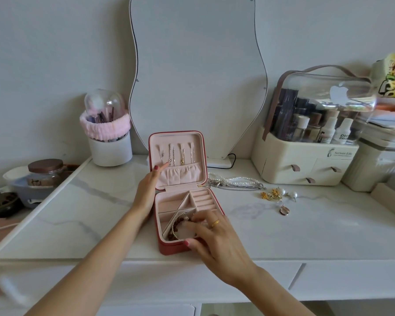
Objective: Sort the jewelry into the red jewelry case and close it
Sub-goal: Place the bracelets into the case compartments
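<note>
A small square red jewelry case with a soft pink inside (pixel 169 247) sits open in the middle of the white marble-look table (pixel 78 224). Its lid (pixel 177 159) stands up at 12 o'clock from the tray, and thin silver and gold chains (pixel 176 156) hang on hooks inside the lid, above a little gathered pink pocket. The left hand (pixel 146 190) rests against the case at 9 o'clock, where lid and tray meet; its fingers lie straight and hold nothing, and one fingertip reaches the lid's inner edge. The right hand (pixel 212 238) comes in from 5 o'clock and sits over the front part of the tray. Its fingers curl down onto a twisted gold bangle (pixel 175 226) and a dark bead bracelet (pixel 170 236) that lie in the front compartment, and it seems to pinch the bangle, though the fingertips hide the exact hold. A gold ring shows on one finger of this hand. At 2 o'clock from the case, on the table, lie a white pearl necklace with silver chains (pixel 235 183), then gold flower earrings with pearl studs (pixel 276 193), and a small rose-gold hoop earring (pixel 284 210). A wavy white mirror (pixel 196 76) stands at 12 o'clock behind the case.
</note>
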